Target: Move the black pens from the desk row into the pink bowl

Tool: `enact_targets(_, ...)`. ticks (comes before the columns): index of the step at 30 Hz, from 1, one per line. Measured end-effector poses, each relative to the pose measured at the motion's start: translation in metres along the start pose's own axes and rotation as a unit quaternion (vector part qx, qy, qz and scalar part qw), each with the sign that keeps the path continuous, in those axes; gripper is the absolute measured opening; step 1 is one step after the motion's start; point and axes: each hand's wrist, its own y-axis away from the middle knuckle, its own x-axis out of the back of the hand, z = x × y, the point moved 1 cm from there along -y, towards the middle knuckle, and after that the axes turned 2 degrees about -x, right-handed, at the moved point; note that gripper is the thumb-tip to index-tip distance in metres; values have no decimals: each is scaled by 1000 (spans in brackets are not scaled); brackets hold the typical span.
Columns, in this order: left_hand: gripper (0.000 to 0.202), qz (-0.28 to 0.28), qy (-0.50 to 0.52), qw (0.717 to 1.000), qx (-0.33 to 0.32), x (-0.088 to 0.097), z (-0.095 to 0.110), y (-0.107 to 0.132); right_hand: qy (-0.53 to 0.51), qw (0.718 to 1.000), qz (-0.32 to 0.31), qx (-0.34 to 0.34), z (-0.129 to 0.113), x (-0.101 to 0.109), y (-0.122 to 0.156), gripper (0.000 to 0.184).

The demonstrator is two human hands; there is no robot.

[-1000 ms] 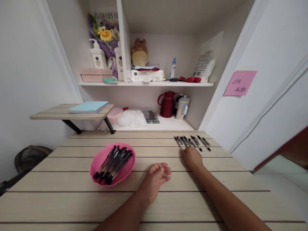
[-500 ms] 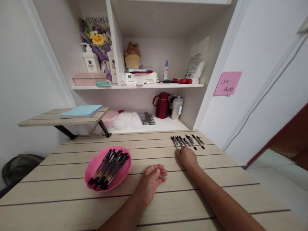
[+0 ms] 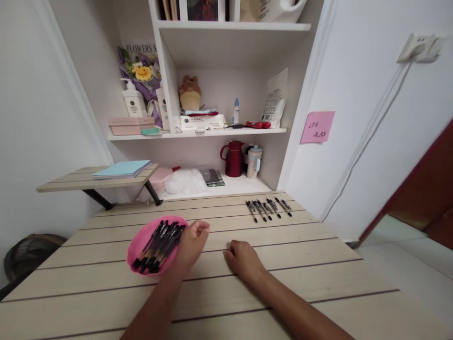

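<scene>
- While our left hand (image 3: 193,241), half-curled, hangs by the right rim of the pink bowl (image 3: 140,238), a careless wrist could spill its pens (image 3: 159,249).
- Right of the bowl, our right hand (image 3: 244,259) is loosely curled; we cannot tell if either holds anything.
- Beyond, farther right, brushing could scatter the row of pens (image 3: 264,210).

A bare left hand (image 3: 193,242) and a bare right hand (image 3: 245,259) with rounded knuckles join an uncovered, tapering left forearm (image 3: 161,295) and an uncovered, tapering right forearm (image 3: 293,300), both slimmest near the wrist.
</scene>
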Motion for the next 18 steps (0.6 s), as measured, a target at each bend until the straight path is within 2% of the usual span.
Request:
enact_targets(1,19,11,-109,994,-12,18,2,-4,1,1000,-5,7,-5,-2,3,23)
enact_targets(2,19,17,-220,975,-11,36,3,-8,3,1000,-11,12,-8,-3,5,24)
enact_targets(4,22,19,-401,915,36,66,-2,-11,15,1000,-17,16,-14,-6,8,24)
enact_targets(6,25,-14,-502,859,98,87,-12,-10,33,999,-11,17,-16,-10,10,23)
enact_targets(8,26,-41,-547,827,124,95,-22,-7,47,999,3,22,-17,-13,11,24)
enact_targets(11,31,-38,-569,813,117,96,-29,-2,56,998,17,37,-15,-18,14,23)
enact_targets(18,27,-37,-561,815,137,94,-27,1,60,996,36,59,-12,-19,18,24)
